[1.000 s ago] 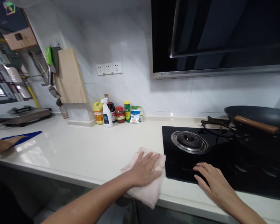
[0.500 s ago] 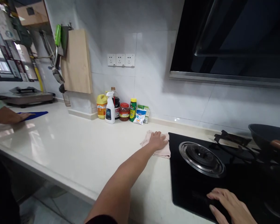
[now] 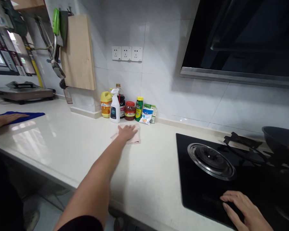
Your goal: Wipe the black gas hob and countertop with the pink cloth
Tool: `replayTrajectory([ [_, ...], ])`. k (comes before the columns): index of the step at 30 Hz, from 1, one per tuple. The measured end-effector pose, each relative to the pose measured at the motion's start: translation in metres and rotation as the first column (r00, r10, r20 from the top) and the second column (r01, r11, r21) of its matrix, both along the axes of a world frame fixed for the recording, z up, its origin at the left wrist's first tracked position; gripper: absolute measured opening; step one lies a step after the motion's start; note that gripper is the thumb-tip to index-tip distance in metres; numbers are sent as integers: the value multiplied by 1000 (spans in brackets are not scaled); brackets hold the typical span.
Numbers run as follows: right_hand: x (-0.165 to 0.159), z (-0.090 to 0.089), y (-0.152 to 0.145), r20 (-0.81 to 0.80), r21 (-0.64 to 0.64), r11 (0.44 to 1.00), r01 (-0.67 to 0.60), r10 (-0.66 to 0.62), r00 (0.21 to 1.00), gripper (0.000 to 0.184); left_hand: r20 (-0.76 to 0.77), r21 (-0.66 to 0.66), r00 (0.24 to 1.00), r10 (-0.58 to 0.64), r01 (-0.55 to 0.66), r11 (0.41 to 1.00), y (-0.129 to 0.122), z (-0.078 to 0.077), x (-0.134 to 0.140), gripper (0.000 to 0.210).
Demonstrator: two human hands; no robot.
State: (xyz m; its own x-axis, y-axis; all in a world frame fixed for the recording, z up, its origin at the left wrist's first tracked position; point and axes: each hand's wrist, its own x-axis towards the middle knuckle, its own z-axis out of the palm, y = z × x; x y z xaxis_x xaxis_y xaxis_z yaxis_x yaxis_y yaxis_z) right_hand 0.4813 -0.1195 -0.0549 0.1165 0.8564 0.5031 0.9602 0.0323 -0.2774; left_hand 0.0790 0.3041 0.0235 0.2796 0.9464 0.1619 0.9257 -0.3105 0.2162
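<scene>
My left hand (image 3: 128, 132) reaches out over the white countertop (image 3: 144, 166) and presses on a pale pink cloth (image 3: 136, 138). Its fingers are spread over the cloth, not wrapped round it. Just behind it, by the wall, stand a white spray bottle (image 3: 115, 107), a red-lidded jar (image 3: 130, 111), a green bottle with a yellow cap (image 3: 139, 109) and a blue-and-white packet (image 3: 146, 115). At the lower right, my right hand (image 3: 245, 208) is over the front of the black gas cooktop (image 3: 202, 199), thumb and fingers apart, holding nothing visible.
At the far left another person's hand (image 3: 12, 118) rests on a blue cloth (image 3: 35, 116). A lidded electric pan (image 3: 24, 91) stands behind it. A wok (image 3: 279, 138) sits at the right of the cooktop, under the black range hood (image 3: 243, 41). A cutting board (image 3: 78, 53) hangs on the wall.
My left hand and the pink cloth have moved left, from the cooktop's edge to in front of the bottles. The view has shifted slightly. My right hand stays over the cooktop.
</scene>
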Motion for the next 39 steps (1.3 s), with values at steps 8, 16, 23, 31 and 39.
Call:
replayTrajectory([
  [8,-17,14,-1,-13,-66,997,27,-28,1000,30,-11,27,941,339,-339,941,-41,3,-145,67],
  [16,-28,20,0,90,-75,996,38,-31,995,26,-93,-6,909,407,-409,912,-80,4,-140,71],
  [23,-31,21,0,108,-59,997,40,-34,994,27,-128,-38,985,119,-125,991,-120,4,-18,67],
  [31,-30,19,-1,90,-58,998,38,-33,995,30,-133,-57,932,-336,332,942,-217,-12,81,70],
  [39,-19,8,-1,111,-66,997,44,-37,993,36,-138,-78,926,-350,343,936,-232,-8,-2,71],
])
